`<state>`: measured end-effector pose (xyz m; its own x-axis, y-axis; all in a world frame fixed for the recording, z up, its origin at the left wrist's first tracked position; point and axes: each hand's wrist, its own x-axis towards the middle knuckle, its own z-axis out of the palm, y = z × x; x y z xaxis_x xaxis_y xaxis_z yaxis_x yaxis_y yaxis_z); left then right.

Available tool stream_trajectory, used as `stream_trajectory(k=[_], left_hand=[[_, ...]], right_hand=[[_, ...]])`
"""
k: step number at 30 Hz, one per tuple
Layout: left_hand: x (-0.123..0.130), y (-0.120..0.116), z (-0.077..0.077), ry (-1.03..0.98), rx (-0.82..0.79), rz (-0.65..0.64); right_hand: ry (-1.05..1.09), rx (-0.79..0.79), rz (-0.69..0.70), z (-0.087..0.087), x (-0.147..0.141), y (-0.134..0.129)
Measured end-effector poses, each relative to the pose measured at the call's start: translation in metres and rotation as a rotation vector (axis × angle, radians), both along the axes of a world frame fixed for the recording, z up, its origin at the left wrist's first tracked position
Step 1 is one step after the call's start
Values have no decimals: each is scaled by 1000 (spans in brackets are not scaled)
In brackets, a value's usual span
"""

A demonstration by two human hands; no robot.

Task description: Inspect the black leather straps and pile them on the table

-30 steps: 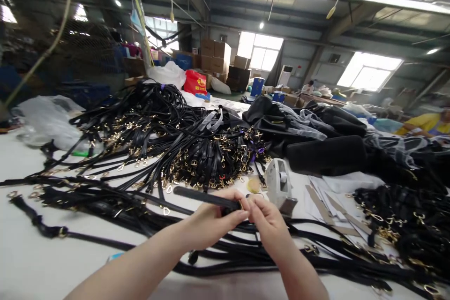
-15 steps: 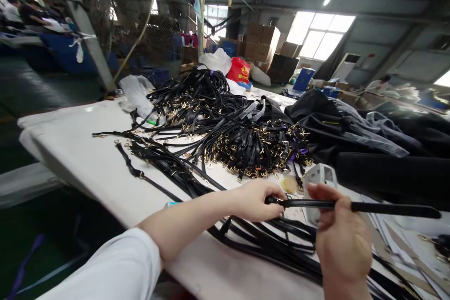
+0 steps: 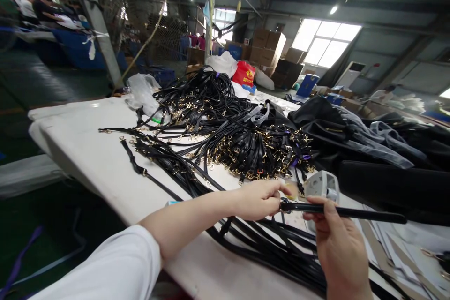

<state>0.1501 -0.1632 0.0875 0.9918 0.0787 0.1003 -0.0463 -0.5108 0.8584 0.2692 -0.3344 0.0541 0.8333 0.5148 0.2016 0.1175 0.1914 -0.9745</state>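
A black leather strap (image 3: 365,213) with a metal buckle is held nearly level above the table's front part. My right hand (image 3: 342,243) pinches it partway along, thumb on top and fingers behind. The strap's free tip sticks out to the right. At the buckle end, my left hand (image 3: 258,199) has its thumb against the strap, with the index finger stretched out past it; its other fingers are partly hidden. Beneath both hands, a bundle of long black straps (image 3: 260,248) runs along the table's near edge.
A big heap of black straps with gold hardware (image 3: 242,150) covers the middle of the white table (image 3: 80,126). Behind my right hand stands a small white device (image 3: 321,187). Black material (image 3: 393,187) lies at right, near cardboard strips (image 3: 390,243). People (image 3: 44,9) work far left.
The strap has shifted left through my right hand, so less of it sticks out at right. My left index finger has straightened from its curl around the buckle end. The view has turned slightly left.
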Motion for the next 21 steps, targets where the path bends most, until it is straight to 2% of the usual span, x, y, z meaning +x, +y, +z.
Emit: stream_trajectory(k=[5,10,12,15,21], left_hand=[[-2,-3,0,-55,128,68],[-3,-3,-2,-65,183,120],[-2,-3,-3,-79,192,125],[-1,-3,-4,-91,205,131],[-2,-3,-3,-92,201,138]], right_hand=[[-93,-137,85,-10,-1,3],[-36,-72,170,-10,-4,3],[-55,-103,195,-11,-4,1],[-78,-160,201,-14,-2,-1],[-49,-159,181,-16,0,2]])
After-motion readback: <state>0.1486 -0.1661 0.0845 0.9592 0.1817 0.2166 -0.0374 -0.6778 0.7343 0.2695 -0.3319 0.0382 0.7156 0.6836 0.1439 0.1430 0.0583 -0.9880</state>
